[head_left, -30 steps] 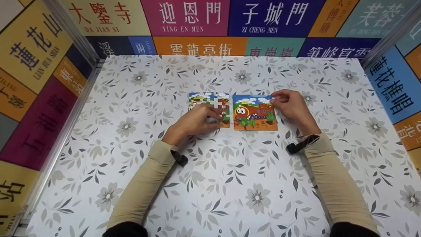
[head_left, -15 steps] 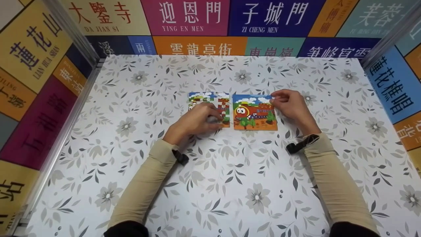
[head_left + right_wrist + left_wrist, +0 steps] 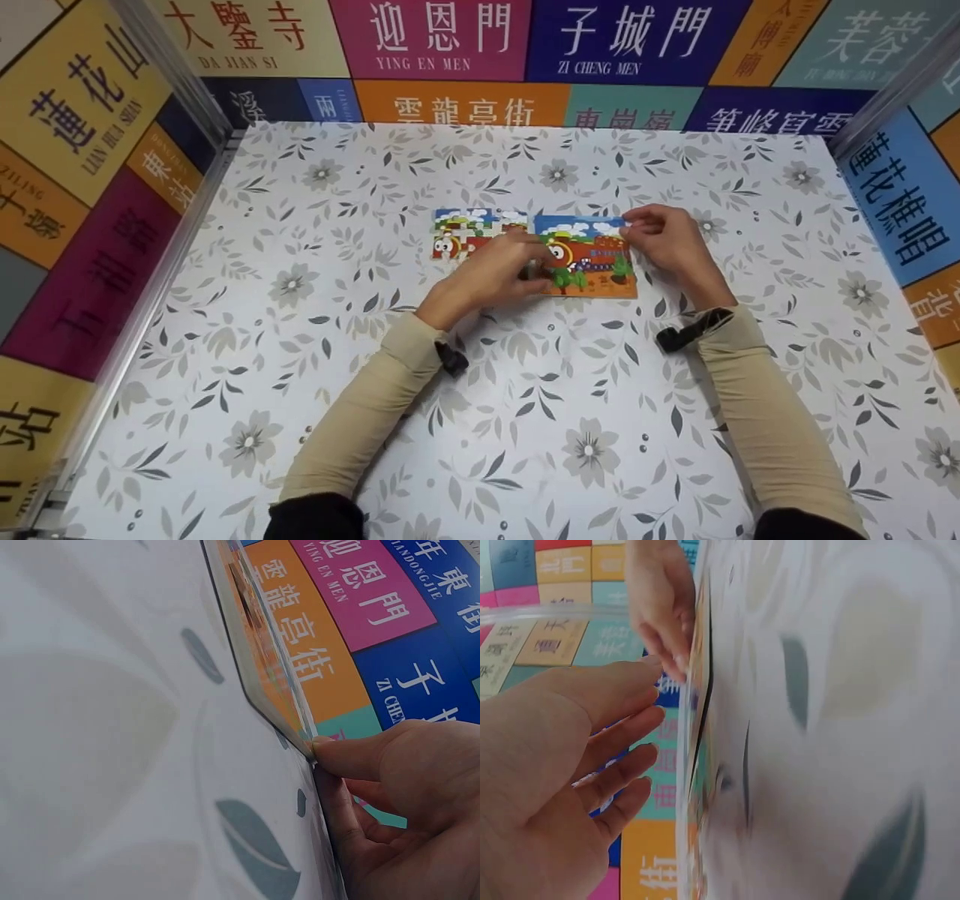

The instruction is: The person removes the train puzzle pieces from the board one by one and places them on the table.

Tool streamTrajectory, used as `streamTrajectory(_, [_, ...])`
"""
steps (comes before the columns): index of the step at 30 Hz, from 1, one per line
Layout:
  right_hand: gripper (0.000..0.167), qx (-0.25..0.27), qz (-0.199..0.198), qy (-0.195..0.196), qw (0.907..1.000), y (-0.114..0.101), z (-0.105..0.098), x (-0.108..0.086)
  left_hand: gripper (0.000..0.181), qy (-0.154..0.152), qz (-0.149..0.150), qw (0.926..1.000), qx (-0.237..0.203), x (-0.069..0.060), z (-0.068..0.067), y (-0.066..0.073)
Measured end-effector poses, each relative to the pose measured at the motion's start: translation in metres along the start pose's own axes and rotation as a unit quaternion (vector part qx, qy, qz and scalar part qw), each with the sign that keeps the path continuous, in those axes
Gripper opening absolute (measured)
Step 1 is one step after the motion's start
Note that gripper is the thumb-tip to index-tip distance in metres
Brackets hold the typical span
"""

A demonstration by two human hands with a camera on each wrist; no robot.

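Note:
A square picture board with a red train lies flat on the patterned cloth, smooth and unbroken. Just left of it is a square jigsaw puzzle of the same train; part of it is hidden by my left hand. That hand hovers over the puzzle's right side and the board's left side. In the left wrist view its loosely curved fingers hold nothing and stay apart from the surface. My right hand pinches the board's upper right corner between thumb and finger.
White cloth with grey leaves and flowers covers the table. Colourful panels with large lettering stand upright behind it and along both sides. Black straps with small cameras sit on both wrists.
My left hand has moved right, from over the puzzle to over the board's left edge, so more of the puzzle's left side shows. My right hand keeps its place at the corner.

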State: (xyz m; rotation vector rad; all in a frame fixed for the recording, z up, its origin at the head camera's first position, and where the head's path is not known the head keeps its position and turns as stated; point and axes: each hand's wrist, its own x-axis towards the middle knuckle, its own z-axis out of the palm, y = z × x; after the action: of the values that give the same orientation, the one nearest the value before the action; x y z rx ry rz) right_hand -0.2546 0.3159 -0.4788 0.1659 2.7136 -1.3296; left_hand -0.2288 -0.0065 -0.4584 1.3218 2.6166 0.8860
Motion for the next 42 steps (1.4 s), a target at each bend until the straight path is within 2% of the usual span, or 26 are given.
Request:
streamTrajectory(3, [0.038,0.000,0.002,0.001,1.0000,0.000,0.000,-0.001,0.030,-0.011,-0.002,0.9997,0.020,0.007,0.008,0.006])
streamTrajectory(7, [0.038,-0.005,-0.006,0.002,1.0000,0.001,-0.001,-0.001,0.037,-0.018,-0.031,0.9981,0.050,0.014,0.017,0.013])
streamTrajectory(13, [0.039,-0.018,-0.025,0.001,0.9995,0.002,0.000,0.001,0.050,-0.016,-0.066,0.9962,0.055,0.026,0.025,0.020])
streamTrajectory(16, [0.039,-0.024,-0.023,-0.001,0.9994,0.002,0.001,0.001,0.050,-0.014,-0.073,0.9958,0.054,0.031,0.026,0.022])
streamTrajectory(20, [0.040,-0.021,-0.013,-0.004,0.9997,0.001,0.001,0.001,0.053,-0.028,-0.078,0.9949,0.057,0.033,0.029,0.022])
streamTrajectory(29, [0.040,-0.026,-0.014,0.002,0.9996,0.002,0.000,0.001,0.054,-0.044,-0.076,0.9957,0.030,0.034,0.032,0.022])
streamTrajectory(38, [0.039,-0.021,-0.011,0.001,0.9997,0.002,0.000,0.001,0.071,-0.052,-0.114,0.9915,-0.035,0.032,0.034,0.023])
streamTrajectory(42, [0.039,-0.011,-0.029,-0.001,0.9995,0.002,0.000,0.000,0.063,-0.048,-0.099,0.9936,-0.027,0.033,0.034,0.023])
